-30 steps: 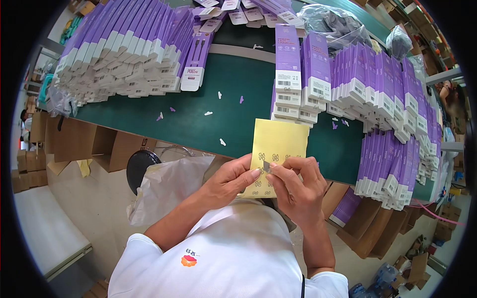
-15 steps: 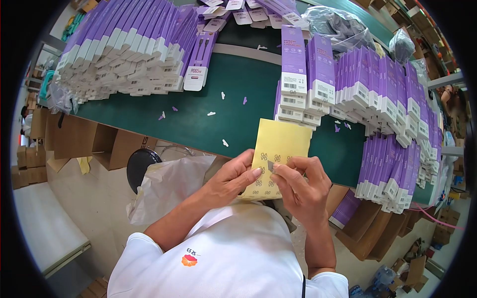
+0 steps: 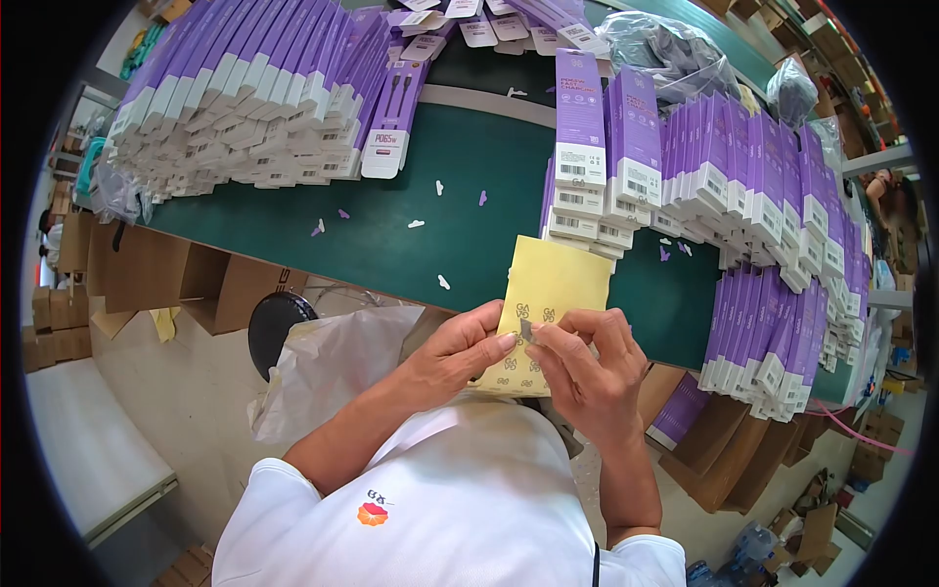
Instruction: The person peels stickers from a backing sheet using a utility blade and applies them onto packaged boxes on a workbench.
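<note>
My left hand [image 3: 458, 350] is closed on the left edge of a yellow sticker sheet [image 3: 559, 272], thumb on top. Rows of small printed logo stickers cover the lower part of the sheet; its upper part is plain yellow. Between the thumb and finger of my right hand [image 3: 595, 370] is a small, flat grey blade-like piece [image 3: 526, 331]. Its tip touches the sheet among the logos, close to my left thumb. Whether a sticker clings to it is too small to tell. Behind the sheet stand purple-and-white cable boxes [image 3: 581, 112], some with a small logo near the barcode.
Piled boxes [image 3: 235, 88] fill the green table's [image 3: 391, 245] back left, and more boxes [image 3: 763, 186] line its right side. Small white and purple cut-outs [image 3: 417, 224] lie scattered. Open cartons [image 3: 235, 284], a black stool [image 3: 279, 333] and a white bag [image 3: 333, 367] are below the front edge.
My right hand has shifted slightly left with the grey piece, now nearer my left thumb. The sheet has tilted a little in my left hand. The boxes have not moved.
</note>
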`<move>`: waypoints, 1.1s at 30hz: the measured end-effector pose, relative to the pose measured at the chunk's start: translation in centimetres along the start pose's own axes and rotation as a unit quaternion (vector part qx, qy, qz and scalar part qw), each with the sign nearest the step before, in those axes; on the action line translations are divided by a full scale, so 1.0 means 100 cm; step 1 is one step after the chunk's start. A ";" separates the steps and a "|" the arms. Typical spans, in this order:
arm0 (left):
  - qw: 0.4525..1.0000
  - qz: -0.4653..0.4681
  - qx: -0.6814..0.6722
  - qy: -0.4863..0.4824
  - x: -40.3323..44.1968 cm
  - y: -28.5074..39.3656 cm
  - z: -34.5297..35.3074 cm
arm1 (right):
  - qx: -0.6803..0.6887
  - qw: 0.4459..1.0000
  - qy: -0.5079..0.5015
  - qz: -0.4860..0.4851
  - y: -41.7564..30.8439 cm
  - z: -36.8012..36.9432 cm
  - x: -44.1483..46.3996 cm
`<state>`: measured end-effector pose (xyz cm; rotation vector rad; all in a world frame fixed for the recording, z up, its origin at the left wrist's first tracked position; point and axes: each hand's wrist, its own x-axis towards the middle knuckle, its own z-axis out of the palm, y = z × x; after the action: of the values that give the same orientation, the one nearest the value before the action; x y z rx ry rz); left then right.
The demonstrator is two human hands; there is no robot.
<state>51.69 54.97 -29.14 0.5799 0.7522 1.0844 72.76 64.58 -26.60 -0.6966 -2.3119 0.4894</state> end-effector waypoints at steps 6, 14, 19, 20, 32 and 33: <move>1.000 0.005 0.009 -0.009 0.001 -0.002 0.002 | 0.000 1.000 -0.002 0.001 0.001 -0.001 -0.001; 0.999 -0.017 0.042 0.004 0.000 0.000 -0.003 | 0.000 1.000 0.016 -0.010 0.006 -0.005 0.003; 0.995 -0.016 0.035 0.087 -0.012 -0.004 -0.021 | -0.098 0.990 0.055 -0.086 0.044 -0.021 0.031; 0.995 -0.008 0.039 0.092 -0.014 -0.004 -0.026 | -0.100 0.989 0.058 -0.093 0.052 -0.021 0.036; 0.987 -0.042 0.023 0.152 -0.016 0.003 -0.029 | -0.111 0.984 0.030 -0.135 0.084 -0.018 0.075; 0.986 -0.044 0.026 0.159 -0.015 0.004 -0.028 | -0.110 0.985 0.028 -0.133 0.085 -0.018 0.076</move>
<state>48.92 53.88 -30.22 0.4167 1.0775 1.0904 72.14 76.07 -25.97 -0.4834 -2.3816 0.0916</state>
